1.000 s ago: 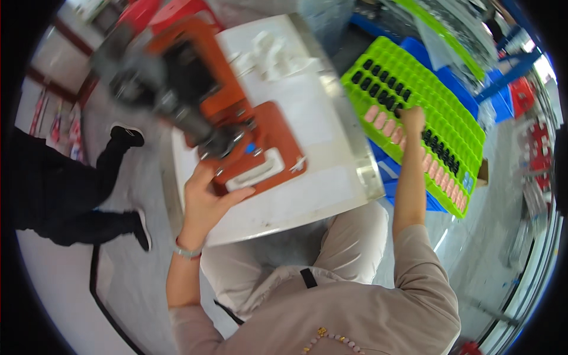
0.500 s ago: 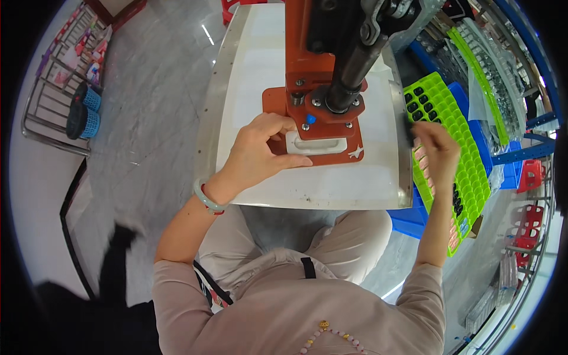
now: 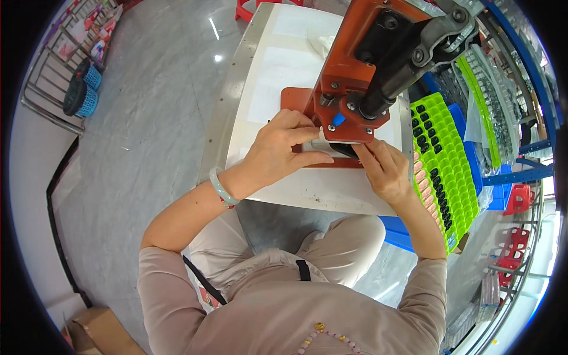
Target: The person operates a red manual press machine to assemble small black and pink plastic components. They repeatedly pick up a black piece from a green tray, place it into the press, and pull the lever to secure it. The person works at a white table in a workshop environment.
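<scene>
So there's a small flat white plastic piece (image 3: 322,144) sitting on the orange metal base plate (image 3: 294,100) of the bench press, right under the press head (mostly hidden by it). It lies flat near the plate's near edge, fingers touching it from the left and right.

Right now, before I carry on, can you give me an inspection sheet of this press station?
Surface: white table, metal-edged, scuffed near the front.
Job's things: orange press on its base; white part under the head; green tray of small black and pink pieces to the right.
Clutter: pale bits at the table's far end.
Hands: left hand pinches the white part; right hand touches it from the right.
Cables: black cable on the floor, left.
Surroundings: grey floor, blue baskets, blue racks, red stools.
</scene>
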Available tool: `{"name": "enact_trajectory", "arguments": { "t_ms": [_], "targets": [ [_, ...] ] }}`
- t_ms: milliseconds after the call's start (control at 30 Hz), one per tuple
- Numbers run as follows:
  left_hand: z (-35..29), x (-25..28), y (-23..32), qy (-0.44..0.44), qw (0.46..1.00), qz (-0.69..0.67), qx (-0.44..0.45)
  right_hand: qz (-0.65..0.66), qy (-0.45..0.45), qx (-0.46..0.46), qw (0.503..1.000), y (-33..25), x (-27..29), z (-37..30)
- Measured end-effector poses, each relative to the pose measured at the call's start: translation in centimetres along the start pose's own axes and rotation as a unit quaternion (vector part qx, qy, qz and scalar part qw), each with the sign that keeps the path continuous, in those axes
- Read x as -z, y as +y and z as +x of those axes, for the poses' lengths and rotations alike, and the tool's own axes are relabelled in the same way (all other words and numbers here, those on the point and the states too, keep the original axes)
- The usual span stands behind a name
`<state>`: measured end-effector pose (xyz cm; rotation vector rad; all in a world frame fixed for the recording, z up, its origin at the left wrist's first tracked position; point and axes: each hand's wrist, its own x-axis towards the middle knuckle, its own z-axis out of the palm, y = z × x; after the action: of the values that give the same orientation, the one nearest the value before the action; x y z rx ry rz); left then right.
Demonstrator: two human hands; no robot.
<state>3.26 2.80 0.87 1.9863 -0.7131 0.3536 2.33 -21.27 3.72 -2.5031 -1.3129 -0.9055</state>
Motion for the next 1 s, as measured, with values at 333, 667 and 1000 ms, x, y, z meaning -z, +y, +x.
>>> {"name": "enact_trajectory", "arguments": {
  "t_ms": [333, 667, 1000],
  "targets": [
    [-0.2, 0.1, 0.0, -0.008, 1.0, -0.013, 0.027, -0.003, -0.093, -0.078, 0.993, -2.2, -0.1, 0.4],
    [0.0, 0.4, 0.5, 0.013, 1.0, 0.0, 0.011, -0.022, -0.016, -0.113, 0.993, -3.0, -1.0, -1.5],
    [-0.2, 0.2, 0.2, 0.007, 1.0, 0.003, -0.006, 0.061, 0.086, -0.146, 0.984, -1.4, 3.6, -0.1]
  ]
}}
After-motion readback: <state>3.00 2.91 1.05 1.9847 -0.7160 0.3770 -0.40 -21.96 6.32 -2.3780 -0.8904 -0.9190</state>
